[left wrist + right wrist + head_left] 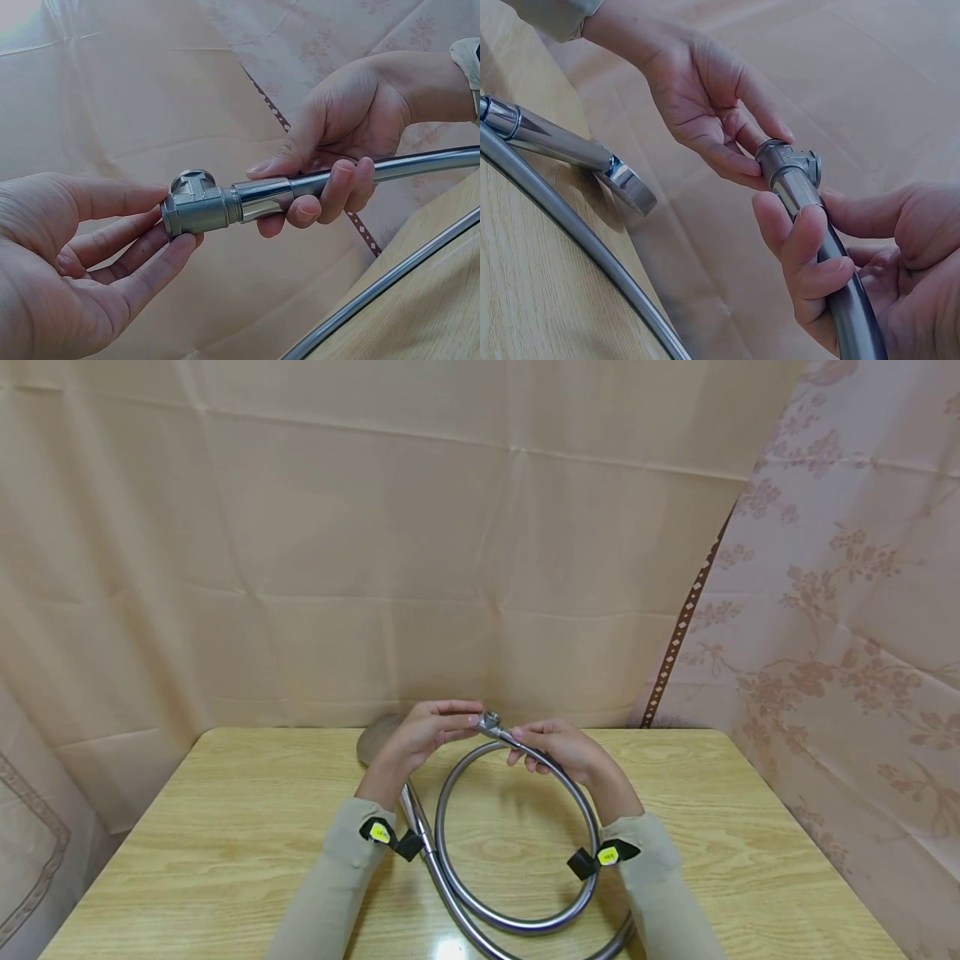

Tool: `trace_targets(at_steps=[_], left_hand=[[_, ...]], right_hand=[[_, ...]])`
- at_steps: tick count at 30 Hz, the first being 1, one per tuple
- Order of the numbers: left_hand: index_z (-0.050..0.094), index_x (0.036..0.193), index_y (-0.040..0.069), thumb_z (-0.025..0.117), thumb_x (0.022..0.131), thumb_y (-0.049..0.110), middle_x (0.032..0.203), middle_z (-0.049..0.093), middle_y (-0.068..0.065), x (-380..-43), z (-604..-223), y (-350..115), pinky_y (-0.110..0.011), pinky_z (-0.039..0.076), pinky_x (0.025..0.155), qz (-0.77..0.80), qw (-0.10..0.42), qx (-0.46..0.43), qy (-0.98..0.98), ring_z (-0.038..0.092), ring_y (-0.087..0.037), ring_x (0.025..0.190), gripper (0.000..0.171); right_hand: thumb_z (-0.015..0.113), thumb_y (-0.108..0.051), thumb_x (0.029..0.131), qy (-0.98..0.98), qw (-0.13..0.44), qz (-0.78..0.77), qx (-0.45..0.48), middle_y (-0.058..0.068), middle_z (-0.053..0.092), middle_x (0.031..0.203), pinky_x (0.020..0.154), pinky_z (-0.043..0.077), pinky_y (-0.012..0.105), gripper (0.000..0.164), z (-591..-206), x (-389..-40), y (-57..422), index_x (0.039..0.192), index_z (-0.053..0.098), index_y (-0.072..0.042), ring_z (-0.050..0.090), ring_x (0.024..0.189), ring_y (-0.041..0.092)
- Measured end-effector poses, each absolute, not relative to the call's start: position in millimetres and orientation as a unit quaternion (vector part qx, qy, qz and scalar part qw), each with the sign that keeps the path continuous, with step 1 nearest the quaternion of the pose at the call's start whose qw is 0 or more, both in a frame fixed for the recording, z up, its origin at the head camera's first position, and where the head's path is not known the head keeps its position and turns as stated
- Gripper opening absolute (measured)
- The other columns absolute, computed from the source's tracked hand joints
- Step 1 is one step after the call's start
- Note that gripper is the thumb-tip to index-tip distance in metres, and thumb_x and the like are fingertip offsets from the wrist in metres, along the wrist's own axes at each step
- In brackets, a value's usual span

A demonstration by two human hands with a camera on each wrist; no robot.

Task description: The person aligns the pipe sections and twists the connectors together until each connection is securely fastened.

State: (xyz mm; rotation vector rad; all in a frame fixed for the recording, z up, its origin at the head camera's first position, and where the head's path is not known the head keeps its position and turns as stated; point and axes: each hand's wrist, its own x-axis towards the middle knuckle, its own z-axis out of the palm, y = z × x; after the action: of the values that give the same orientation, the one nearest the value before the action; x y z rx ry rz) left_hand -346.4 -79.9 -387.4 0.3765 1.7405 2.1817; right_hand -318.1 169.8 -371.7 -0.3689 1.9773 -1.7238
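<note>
A T-shaped metal pipe fitting (199, 211) sits at the end of a shiny shower hose (442, 793), lined up with the hose's smooth end nut (259, 193). My left hand (423, 735) pinches the fitting's free end between thumb and fingertips. Curled around the nut and the hose just behind it is my right hand (566, 750), thumb lying along the top. Both hands are raised over the table's far edge. From there the hose loops down in a large circle between my forearms. Its other end joins a chrome hand shower (562, 139), partly behind my left wrist in the head view.
The light wooden table (247, 827) carries the lower hose loop and the hand shower, whose round head (375, 739) lies at the far edge. A beige curtain (337, 543) hangs right behind the table, and a floral cloth (847, 635) hangs on the right.
</note>
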Motion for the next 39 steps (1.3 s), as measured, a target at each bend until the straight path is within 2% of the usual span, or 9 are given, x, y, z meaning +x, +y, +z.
trace_targets(at_steps=[9,15,18,25,39], left_hand=[[0.058,0.131,-0.014,0.064,0.095,-0.006,0.103,0.076,0.002,-346.4,-386.6,-80.3,-0.032,0.060,0.097,0.763,0.164,0.133,0.611,0.074,-0.011,0.096,0.037],[0.058,0.131,-0.014,0.063,0.095,-0.006,0.103,0.075,0.002,-344.7,-385.9,-79.9,-0.032,0.059,0.098,0.764,0.164,0.129,0.611,0.073,-0.011,0.097,0.038],[0.058,0.131,-0.014,0.063,0.095,-0.005,0.104,0.075,0.002,-344.1,-385.9,-79.8,-0.032,0.059,0.098,0.762,0.164,0.129,0.613,0.073,-0.011,0.097,0.038],[0.058,0.132,-0.013,0.063,0.096,-0.004,0.104,0.075,0.002,-342.5,-385.2,-79.2,-0.032,0.059,0.099,0.757,0.163,0.130,0.619,0.073,-0.011,0.097,0.037],[0.058,0.133,-0.011,0.065,0.094,-0.006,0.110,0.074,0.000,-343.4,-387.0,-79.1,-0.030,0.058,0.100,0.755,0.168,0.125,0.621,0.072,-0.011,0.100,0.040]], right_hand=[[0.048,-0.019,0.109,0.726,0.245,-0.628,-0.139,-0.002,0.074,0.082,0.048,0.040,0.015,0.029,-371.4,-318.9,169.6,0.109,0.068,0.001,0.054,0.057,0.003],[0.052,-0.018,0.106,0.729,0.237,-0.627,-0.138,0.000,0.072,0.086,0.049,0.041,0.014,0.036,-371.9,-319.2,169.6,0.124,0.061,0.012,0.056,0.059,0.003],[0.057,-0.014,0.104,0.725,0.237,-0.630,-0.143,0.000,0.071,0.089,0.050,0.041,0.015,0.037,-372.3,-319.0,170.2,0.130,0.055,0.013,0.057,0.060,0.003],[0.059,-0.006,0.101,0.718,0.236,-0.637,-0.154,-0.002,0.072,0.087,0.051,0.042,0.015,0.029,-372.0,-317.6,172.3,0.126,0.053,0.007,0.057,0.059,0.004],[0.059,-0.005,0.101,0.715,0.227,-0.645,-0.145,0.001,0.073,0.087,0.050,0.040,0.016,0.022,-369.9,-316.7,171.3,0.120,0.055,0.004,0.057,0.058,0.004]])
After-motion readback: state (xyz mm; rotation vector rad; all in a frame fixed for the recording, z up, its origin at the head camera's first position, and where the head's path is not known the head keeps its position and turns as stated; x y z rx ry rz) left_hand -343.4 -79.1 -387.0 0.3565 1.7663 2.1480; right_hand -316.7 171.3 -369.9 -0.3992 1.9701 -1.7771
